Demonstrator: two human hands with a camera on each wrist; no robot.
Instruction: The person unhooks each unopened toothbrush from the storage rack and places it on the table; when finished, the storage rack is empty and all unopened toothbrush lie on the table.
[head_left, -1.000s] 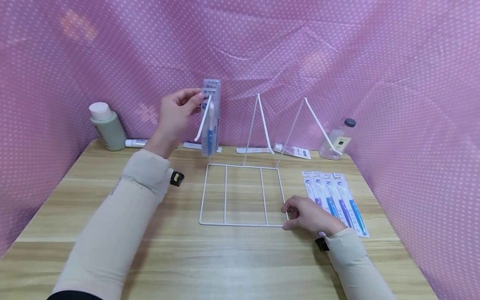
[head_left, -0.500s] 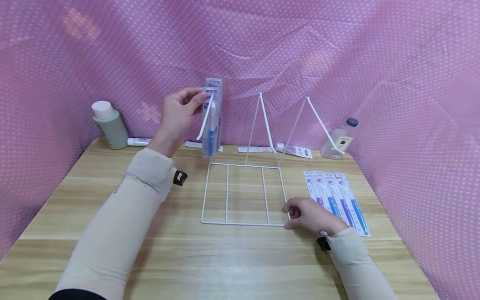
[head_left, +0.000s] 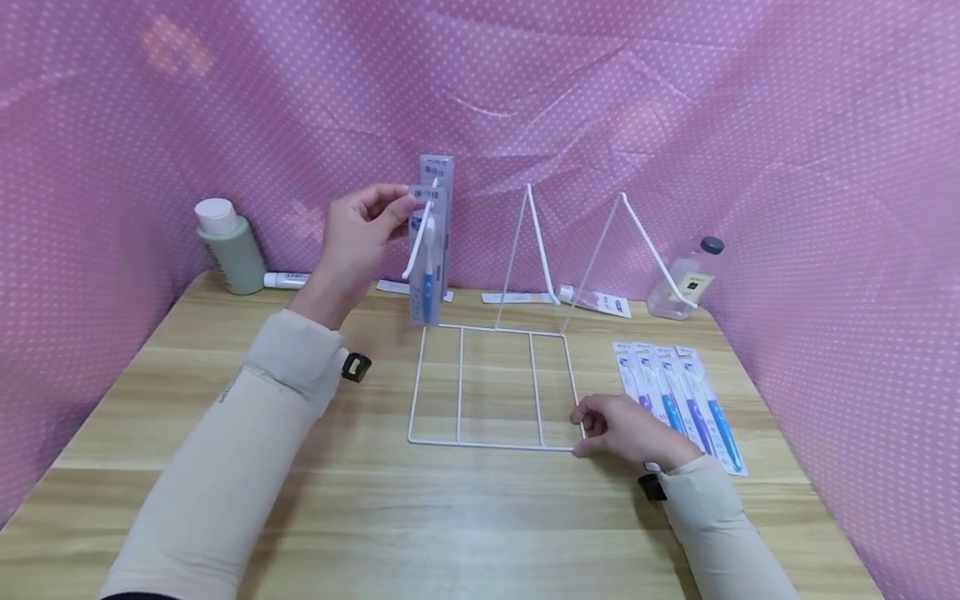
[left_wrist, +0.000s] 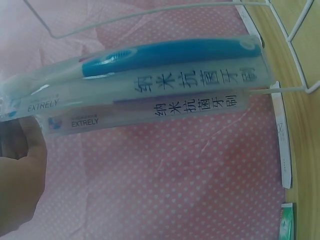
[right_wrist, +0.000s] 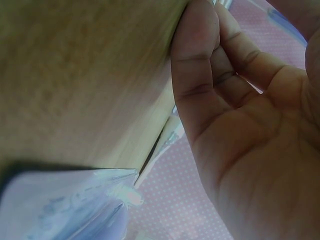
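My left hand (head_left: 352, 242) pinches the top of a packaged toothbrush (head_left: 429, 279) with a blue handle. That package hangs upright at the left prong (head_left: 418, 243) of a white wire rack (head_left: 487, 446). Behind it, farther up the same prong, hangs another toothbrush package (head_left: 447, 173), mostly covered. In the left wrist view, the blue-handled toothbrush (left_wrist: 170, 56) overlaps the rear package (left_wrist: 200, 107). My right hand (head_left: 630, 429) grips the front right corner of the rack's base, thumb and fingers at the wire. The right wrist view shows its palm, with the fingertips partly hidden.
Several packaged toothbrushes (head_left: 678, 400) lie fanned out right of the rack. Along the back stand a green bottle (head_left: 232, 254) and a clear bottle (head_left: 675, 287). Toothpaste tubes (head_left: 600, 302) and flat boxes (head_left: 517, 297) lie between them, before a pink dotted curtain (head_left: 480, 100).
My left hand has drawn the front toothbrush package down and forward along the prong, widening the gap to the rear one. My right hand stays at the rack corner; the view has shifted slightly.
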